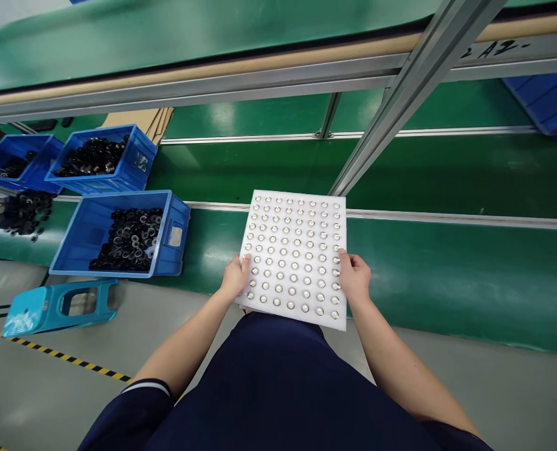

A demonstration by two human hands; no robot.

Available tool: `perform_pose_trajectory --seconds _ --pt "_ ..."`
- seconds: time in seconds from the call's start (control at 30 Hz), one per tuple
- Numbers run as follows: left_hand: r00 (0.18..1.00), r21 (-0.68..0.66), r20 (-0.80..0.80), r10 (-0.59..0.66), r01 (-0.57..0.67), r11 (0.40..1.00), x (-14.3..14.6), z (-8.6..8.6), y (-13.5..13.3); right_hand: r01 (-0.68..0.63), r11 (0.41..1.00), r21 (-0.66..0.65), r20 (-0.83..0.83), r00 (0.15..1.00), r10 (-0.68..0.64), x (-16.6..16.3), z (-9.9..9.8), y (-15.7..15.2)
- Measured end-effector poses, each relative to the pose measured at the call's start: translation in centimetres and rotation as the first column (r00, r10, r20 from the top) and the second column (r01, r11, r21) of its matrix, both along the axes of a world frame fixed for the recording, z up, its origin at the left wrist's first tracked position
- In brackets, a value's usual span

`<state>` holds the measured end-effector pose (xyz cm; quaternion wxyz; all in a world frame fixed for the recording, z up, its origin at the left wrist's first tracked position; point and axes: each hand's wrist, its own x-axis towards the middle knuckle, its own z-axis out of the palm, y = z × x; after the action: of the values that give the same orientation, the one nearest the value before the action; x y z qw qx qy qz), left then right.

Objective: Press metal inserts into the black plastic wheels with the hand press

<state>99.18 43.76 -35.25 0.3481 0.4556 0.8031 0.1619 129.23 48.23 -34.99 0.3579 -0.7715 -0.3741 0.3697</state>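
Note:
A square white foam tray (289, 228) is held in front of my body, over the near edge of the green workbench. Rows of small round silvery metal parts (294, 277) sit in its holes. My left hand (236, 276) grips the tray's left edge, thumb on top and fingers beneath. On the opposite edge, my right hand (355, 274) grips it in the same way, its fingers partly curled. The fingers under the tray are hidden.
Left on the green bench (447, 269) stands a blue bin (179, 241) of black rings, with more blue bins (137, 166) behind. A slanted metal post (400, 106) rises beyond the tray. A turquoise stool (29, 310) stands on the floor at left.

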Motion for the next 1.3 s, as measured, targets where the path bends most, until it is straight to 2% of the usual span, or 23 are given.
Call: perform_pose_trajectory --seconds 0.3,0.57,0.8,1.07,1.3 --pt "1.000 0.015 0.000 -0.016 0.016 1.000 -0.3 -0.9 0.1 0.013 0.999 0.034 -0.002 1.000 -0.013 0.5 -1.4 0.0" --pt "1.000 0.026 0.021 -0.007 0.007 1.000 -0.3 -0.5 0.0 0.021 0.999 0.042 -0.017 1.000 -0.020 0.2 -1.2 0.0" --pt "0.999 0.042 0.033 -0.014 0.012 0.999 -0.5 -0.6 0.2 0.028 0.998 0.051 -0.036 0.999 -0.026 0.3 -1.8 0.1" --pt "0.998 0.037 0.051 0.022 -0.024 0.999 -0.2 0.2 0.2 0.004 0.999 0.047 -0.029 1.000 -0.003 -0.1 -0.5 0.1" --pt "0.993 0.027 0.109 0.050 -0.054 0.998 -0.1 0.5 0.3 -0.027 0.999 0.017 0.007 1.000 0.027 -0.1 -0.2 0.0"
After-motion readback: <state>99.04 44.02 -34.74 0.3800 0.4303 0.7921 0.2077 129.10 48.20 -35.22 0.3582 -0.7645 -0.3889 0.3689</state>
